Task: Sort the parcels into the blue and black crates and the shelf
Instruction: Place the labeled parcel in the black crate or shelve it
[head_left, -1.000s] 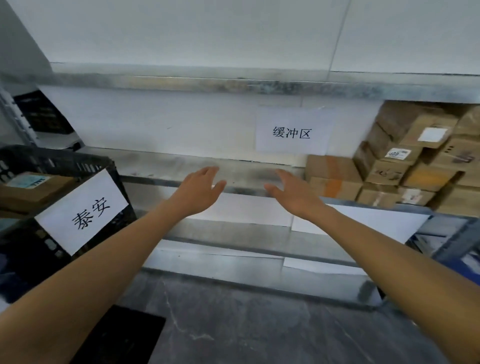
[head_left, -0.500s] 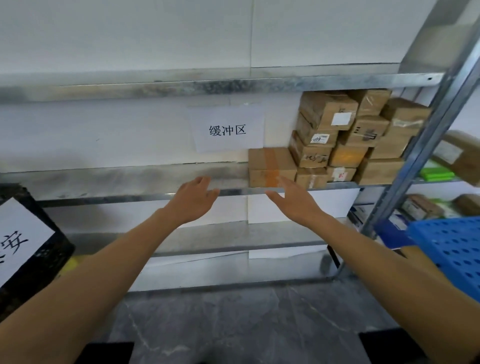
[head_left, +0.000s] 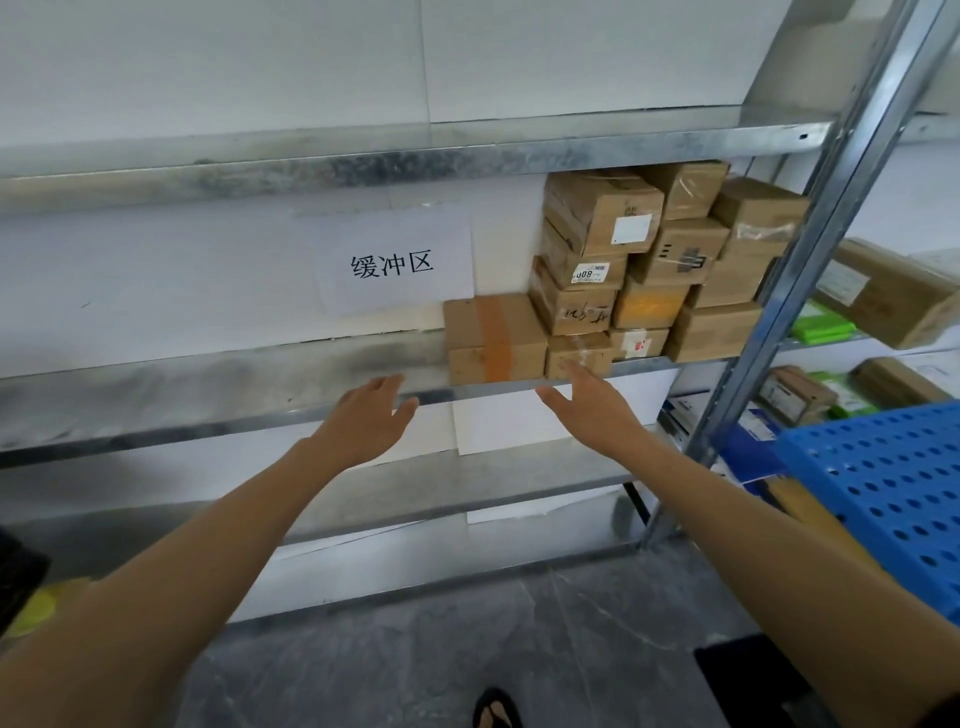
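The left grip (head_left: 366, 421) and right grip (head_left: 597, 410) are being held released and empty before the shelf (head_left: 208, 374). The parcels (head_left: 639, 270) are being carried on it in an uneven pile. If a bottom box (head_left: 592, 349) is being pulled out, the upper ones are likely being toppled.

- Both arms stretch forward toward a metal shelf (head_left: 208, 382).
- The left hand (head_left: 371, 415) is empty, its fingers straight, in front of the shelf's front edge.
- The right hand (head_left: 597, 410) is also empty and flat. Its fingertips lie before a small bottom parcel (head_left: 582, 353); whether they touch it cannot be told.
- A stack of brown parcels (head_left: 644, 260) fills the shelf's right end, with an orange-taped parcel (head_left: 493, 338) just beside it on the left.
- A paper sign (head_left: 395, 262) hangs on the wall behind.
- A blue crate (head_left: 893, 483) with a perforated wall stands at the right.
- A sandalled foot (head_left: 496, 709) shows on the grey floor (head_left: 441, 634).
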